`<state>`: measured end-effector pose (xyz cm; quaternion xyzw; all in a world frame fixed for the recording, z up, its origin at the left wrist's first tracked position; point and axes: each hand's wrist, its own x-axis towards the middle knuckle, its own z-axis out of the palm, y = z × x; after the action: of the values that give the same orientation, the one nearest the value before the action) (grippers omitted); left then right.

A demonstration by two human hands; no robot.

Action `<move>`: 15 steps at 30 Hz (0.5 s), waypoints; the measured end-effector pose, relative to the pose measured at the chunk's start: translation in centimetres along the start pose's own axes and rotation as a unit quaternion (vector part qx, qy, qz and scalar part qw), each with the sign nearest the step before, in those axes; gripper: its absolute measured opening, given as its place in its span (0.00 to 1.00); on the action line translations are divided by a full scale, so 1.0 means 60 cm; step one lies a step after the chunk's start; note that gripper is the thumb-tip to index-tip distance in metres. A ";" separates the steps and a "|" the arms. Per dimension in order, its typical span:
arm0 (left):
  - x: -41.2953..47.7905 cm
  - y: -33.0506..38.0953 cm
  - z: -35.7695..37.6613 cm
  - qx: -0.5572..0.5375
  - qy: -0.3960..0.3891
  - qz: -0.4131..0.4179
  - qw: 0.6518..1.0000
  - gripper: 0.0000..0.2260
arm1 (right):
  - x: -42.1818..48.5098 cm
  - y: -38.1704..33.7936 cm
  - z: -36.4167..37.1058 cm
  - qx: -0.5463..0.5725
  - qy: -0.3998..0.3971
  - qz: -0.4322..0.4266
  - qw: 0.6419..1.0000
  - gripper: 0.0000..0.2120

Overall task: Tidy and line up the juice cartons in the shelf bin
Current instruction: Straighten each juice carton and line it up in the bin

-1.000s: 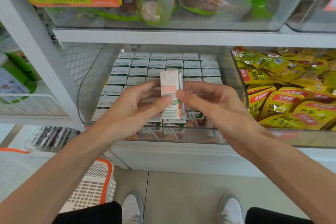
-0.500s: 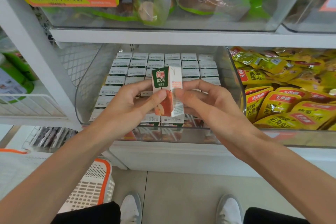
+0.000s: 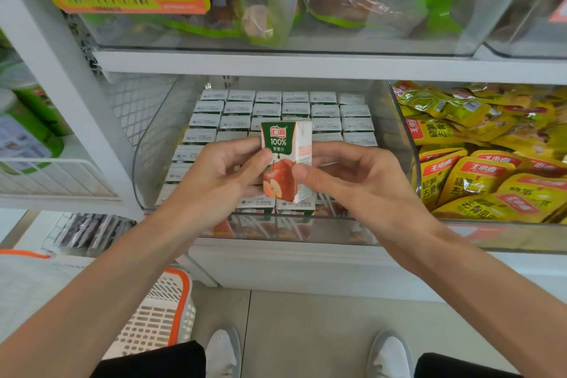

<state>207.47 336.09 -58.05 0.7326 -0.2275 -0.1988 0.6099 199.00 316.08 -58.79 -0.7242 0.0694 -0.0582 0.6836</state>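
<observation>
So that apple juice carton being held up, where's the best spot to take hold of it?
Probably mid-height on its flat front and back faces, coming in from a side. The juice carton stands upright, a small straight-sided box, so flat faces give a steady grip. The left hand and right hand each pinch it so, thumbs on the front.

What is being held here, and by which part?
One juice carton, upright: left hand grips its left side, right hand its right side, thumbs on the front.
</observation>
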 end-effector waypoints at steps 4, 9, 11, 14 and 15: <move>0.004 -0.005 -0.004 -0.017 -0.006 -0.018 1.000 0.14 | -0.001 -0.001 0.001 0.036 -0.012 -0.020 0.999 0.10; 0.006 -0.011 -0.005 -0.038 -0.013 -0.031 0.999 0.14 | -0.002 -0.001 0.001 0.045 -0.017 -0.024 0.999 0.10; 0.006 -0.011 -0.005 -0.042 -0.009 -0.032 0.999 0.13 | -0.002 -0.003 0.001 0.049 -0.008 -0.016 0.999 0.10; 0.005 -0.006 -0.006 -0.046 0.022 -0.029 0.998 0.15 | 0.001 -0.008 -0.002 0.081 0.038 0.020 0.996 0.10; 0.005 -0.004 -0.006 -0.050 0.036 -0.027 0.998 0.18 | 0.002 -0.011 -0.003 0.086 0.047 0.033 0.995 0.10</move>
<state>207.91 336.26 -58.22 0.7138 -0.1758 -0.1999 0.6479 199.11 315.90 -58.14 -0.6563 0.1199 -0.0753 0.7411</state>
